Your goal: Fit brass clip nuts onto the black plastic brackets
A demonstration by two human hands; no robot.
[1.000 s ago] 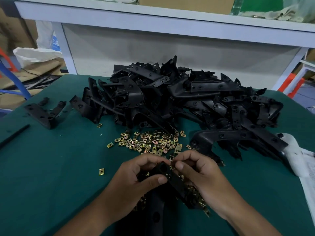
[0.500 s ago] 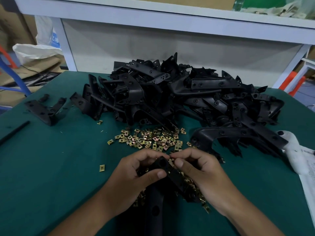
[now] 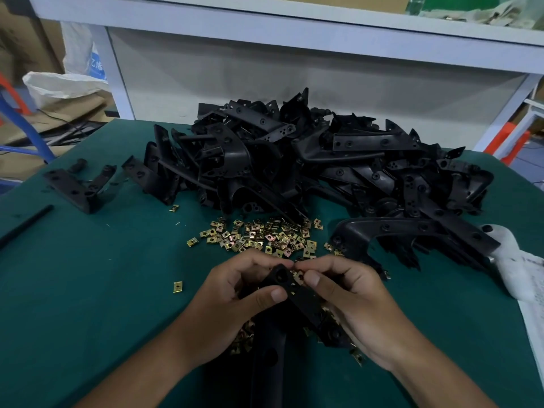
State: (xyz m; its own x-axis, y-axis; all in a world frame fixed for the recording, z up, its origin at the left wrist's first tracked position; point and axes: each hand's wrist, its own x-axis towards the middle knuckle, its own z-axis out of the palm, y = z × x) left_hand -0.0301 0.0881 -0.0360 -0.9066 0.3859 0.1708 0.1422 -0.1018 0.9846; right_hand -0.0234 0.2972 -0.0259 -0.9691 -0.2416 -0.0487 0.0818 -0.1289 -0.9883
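Between our two hands, low at the centre of the green table, we hold a black plastic bracket just above the cloth. Our left hand curls round its upper end, thumb pressed on the flat face. Our right hand cradles the lower part, its thumb and forefinger pinching a brass clip nut against the bracket's edge; whether the nut is fully seated we cannot quite tell from this angle. More brass nuts lie beneath our palms, partly hidden. Just beyond our fingers spreads a loose scatter of clip nuts, with a single stray nut to the left. Behind them rises a large heap of black brackets. One separate bracket sits apart at far left, near a thin black rod. White cloth lies at the right edge.
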